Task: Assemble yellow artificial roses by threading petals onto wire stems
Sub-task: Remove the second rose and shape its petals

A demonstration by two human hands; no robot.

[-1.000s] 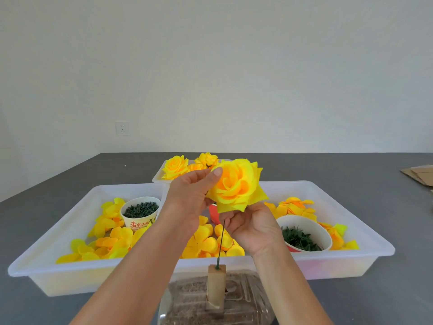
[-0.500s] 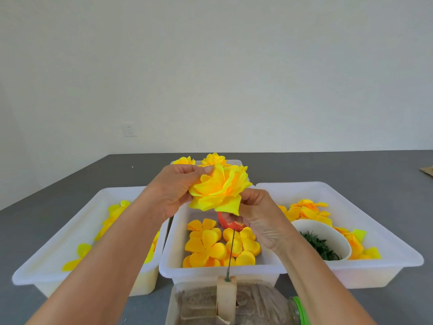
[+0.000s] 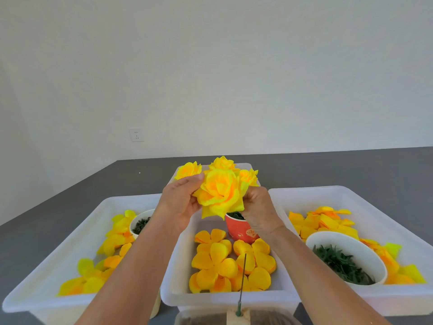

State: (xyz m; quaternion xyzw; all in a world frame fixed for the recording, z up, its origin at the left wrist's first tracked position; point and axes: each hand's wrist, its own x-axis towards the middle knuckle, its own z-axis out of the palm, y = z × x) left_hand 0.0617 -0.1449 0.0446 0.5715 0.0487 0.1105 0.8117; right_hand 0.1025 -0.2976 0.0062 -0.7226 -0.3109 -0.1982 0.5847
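Both hands point(image 3: 180, 202) point(image 3: 259, 207) grip one yellow rose point(image 3: 220, 193) between them.

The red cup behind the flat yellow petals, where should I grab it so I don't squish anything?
Grip the red cup round its bare lower wall, coming from the front over the flat petals. It stands upright, so its round side suits a wrapping hand. The held rose and right hand crowd its rim.

Cup point(image 3: 241, 231) behind petals point(image 3: 232, 263) in middle tray point(image 3: 174, 273).
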